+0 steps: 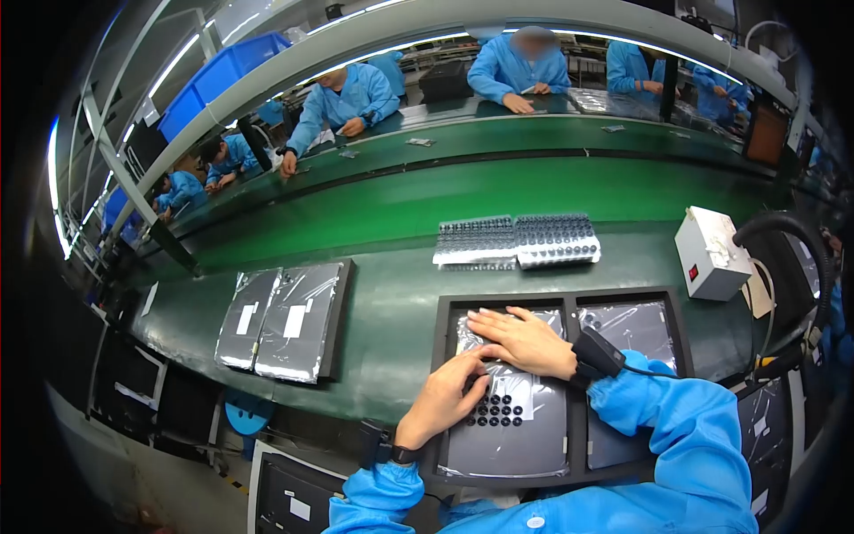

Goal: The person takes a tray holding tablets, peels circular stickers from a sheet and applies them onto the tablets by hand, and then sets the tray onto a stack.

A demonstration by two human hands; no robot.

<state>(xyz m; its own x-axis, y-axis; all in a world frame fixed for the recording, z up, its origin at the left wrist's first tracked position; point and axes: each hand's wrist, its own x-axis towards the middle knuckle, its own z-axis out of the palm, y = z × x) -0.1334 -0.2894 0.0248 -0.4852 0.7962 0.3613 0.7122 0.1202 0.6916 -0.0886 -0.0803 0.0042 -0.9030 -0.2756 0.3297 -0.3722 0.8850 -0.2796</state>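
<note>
My right hand (527,343) lies flat, palm down and fingers stretched out, on a film-wrapped dark panel in the left compartment of a black two-part frame (442,334). My left hand (442,392) reaches in from the left, its fingers bent and its thumb apart. Its fingertips meet the underside of my right hand and are partly hidden; nothing shows in its grip. Below the hands, small black round pieces (495,412) stand in rows on the panel (507,451), beside a white label (518,392). A second wrapped panel (627,327) lies in the right compartment.
Two clear plastic trays (474,242) of small dark pieces stand behind the frame. Two wrapped panels (296,322) lie at the left, and a white box (712,254) with a black hose stands right. Across a green conveyor (356,209), several people in blue work.
</note>
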